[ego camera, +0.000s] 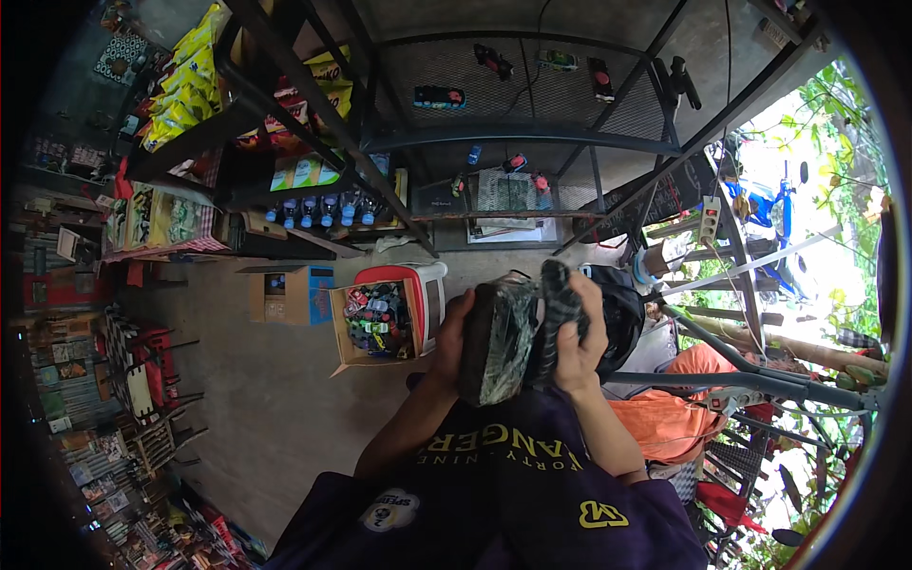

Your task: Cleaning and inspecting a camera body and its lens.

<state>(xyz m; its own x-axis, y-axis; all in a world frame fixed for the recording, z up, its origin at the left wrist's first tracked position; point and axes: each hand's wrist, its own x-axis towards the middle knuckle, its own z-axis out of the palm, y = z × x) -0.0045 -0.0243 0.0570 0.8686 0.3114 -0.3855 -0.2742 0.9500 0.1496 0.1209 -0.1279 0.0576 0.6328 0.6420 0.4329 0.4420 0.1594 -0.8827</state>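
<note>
In the head view, my left hand (450,340) grips the left side of a dark block-shaped package (502,342) wrapped in shiny, crinkled clear plastic. What the package holds cannot be made out. My right hand (583,335) has its fingers bent around a dark, ridged, roll-like thing (557,313), slightly blurred, close against the package's right side. Whether the two are joined is unclear. Both are held up in front of my chest. Beyond my left hand stands an open cardboard box (342,335) filled with several small toy cars (377,320).
A red-and-white plastic container (431,274) touches the cardboard box. A blue carton (322,296) stands further left. A metal mesh rack (520,139) ahead carries toy cars. Snack bags (189,78) and bottles (328,210) fill shelves. A person's orange clothing (659,420) and a metal bar (712,381) are at right.
</note>
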